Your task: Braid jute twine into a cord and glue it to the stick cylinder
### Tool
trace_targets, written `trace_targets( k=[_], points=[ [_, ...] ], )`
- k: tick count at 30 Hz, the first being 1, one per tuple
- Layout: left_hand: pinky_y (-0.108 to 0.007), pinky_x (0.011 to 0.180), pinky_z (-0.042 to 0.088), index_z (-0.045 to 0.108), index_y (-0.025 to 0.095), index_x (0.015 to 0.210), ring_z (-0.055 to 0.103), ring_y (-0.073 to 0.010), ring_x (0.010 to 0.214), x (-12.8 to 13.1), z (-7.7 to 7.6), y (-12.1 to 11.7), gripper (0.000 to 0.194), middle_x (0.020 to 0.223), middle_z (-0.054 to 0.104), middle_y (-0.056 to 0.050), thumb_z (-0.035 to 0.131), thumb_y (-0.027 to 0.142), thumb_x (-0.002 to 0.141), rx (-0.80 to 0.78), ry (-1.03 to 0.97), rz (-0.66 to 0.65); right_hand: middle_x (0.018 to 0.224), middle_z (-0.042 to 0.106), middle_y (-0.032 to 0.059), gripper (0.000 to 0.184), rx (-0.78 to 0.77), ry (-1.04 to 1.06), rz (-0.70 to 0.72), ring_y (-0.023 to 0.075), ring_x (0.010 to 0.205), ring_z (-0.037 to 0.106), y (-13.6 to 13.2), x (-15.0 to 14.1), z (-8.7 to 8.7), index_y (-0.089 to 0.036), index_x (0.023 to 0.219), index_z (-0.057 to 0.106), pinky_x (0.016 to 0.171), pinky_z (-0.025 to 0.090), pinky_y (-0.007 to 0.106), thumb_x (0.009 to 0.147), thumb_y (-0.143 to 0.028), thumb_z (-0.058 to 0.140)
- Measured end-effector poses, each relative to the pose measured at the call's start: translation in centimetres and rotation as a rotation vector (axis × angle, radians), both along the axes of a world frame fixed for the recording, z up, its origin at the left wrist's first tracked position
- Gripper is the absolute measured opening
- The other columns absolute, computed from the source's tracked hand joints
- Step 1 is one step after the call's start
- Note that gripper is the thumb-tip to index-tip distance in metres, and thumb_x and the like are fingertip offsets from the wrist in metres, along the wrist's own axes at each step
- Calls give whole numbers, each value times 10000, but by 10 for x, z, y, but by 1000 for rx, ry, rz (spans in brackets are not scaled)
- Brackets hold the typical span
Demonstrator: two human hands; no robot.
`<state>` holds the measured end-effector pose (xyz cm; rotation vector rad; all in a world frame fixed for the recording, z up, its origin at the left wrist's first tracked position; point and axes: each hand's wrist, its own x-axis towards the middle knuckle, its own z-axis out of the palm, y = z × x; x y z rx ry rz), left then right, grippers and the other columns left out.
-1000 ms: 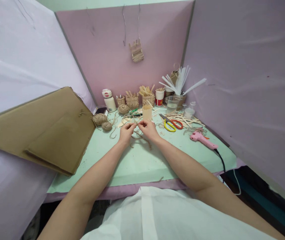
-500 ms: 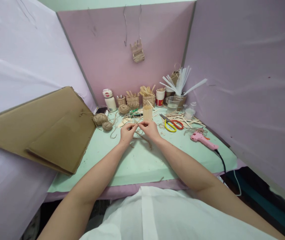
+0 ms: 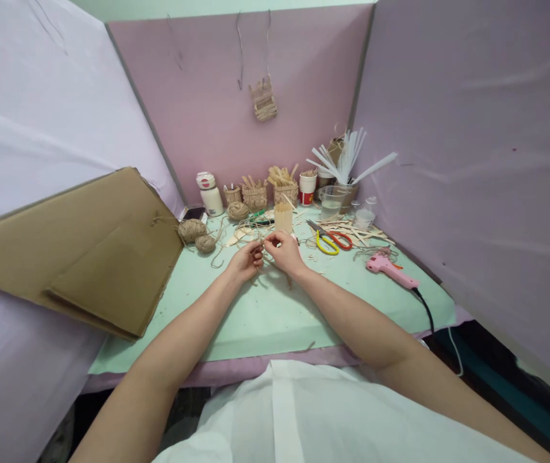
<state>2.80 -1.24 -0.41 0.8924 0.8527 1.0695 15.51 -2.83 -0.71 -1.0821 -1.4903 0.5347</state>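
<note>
As the pale green bench [image 3: 260, 328] spreads below, the half-curled left hand [image 3: 247, 260] and pinched right hand [image 3: 283, 251] meet just before 1 upright wooden piece [image 3: 283, 220], both gripping brown twine [image 3: 289, 282] that shows beneath them.

Soft light leaves the left wall [image 3: 29, 122] brighter than the right wall [image 3: 468, 135], with edges visibly stretched.

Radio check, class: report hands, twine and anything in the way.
Left hand, right hand: close together, apparently pinching twine. Twine visible beneath hands, over table. Wooden piece just beyond; scissors to the right, untouched; neither seemingly in the way.
</note>
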Motion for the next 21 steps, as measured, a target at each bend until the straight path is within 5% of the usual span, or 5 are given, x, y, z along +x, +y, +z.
trace_targets(
  k=[5,9,16,21],
  points=[
    [-201,412,167,585,146,691,333,-39,468,1,-6,0,305,585,479,31,759,348,545,187,128,140,704,629,9,169,-216,155,110,138,689,549,7,3,-3,-162,708,628,676,421,259,686,-320,571],
    [-220,453,240,626,155,731,358,-56,481,1,-11,1,308,628,546,11,723,417,603,314,275,182,680,625,7,193,-234,166,114,134,665,537,9,7,0,-161,683,626,665,411,258,677,-349,582],
    [-257,568,359,638,160,646,471,-120,575,0,-8,-3,218,602,577,-10,661,374,679,534,562,136,649,609,-1,177,-284,162,-5,142,663,532,15,14,0,-176,637,599,661,402,264,677,-347,573],
    [-254,555,358,617,159,611,462,-120,552,11,1,-9,231,563,560,-4,665,377,669,580,606,32,670,592,5,139,-314,307,-264,144,668,517,30,23,-5,-184,632,550,652,393,265,668,-318,536]
  ],
)
